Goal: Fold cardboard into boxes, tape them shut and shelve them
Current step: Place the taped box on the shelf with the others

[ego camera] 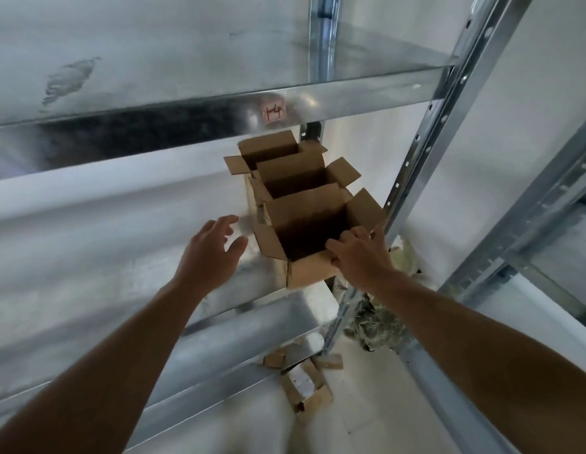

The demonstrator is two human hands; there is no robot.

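Note:
Three open-topped cardboard boxes stand in a row on the metal shelf (88, 257), running from front to back at its right end. The nearest box (313, 273) has its top flaps standing up. My right hand (360, 253) grips its front right corner, fingers curled over the rim. My left hand (209, 250) hovers just left of that box with fingers spread, touching nothing. Behind it stand the middle box (298, 175) and the far box (268, 147), both with flaps open.
A higher metal shelf (186, 60) with a pink label (274, 113) hangs over the boxes. A perforated upright post (426, 152) stands right of them. On the floor below lie flat cardboard pieces (304, 385) and a crumpled bundle (377, 326).

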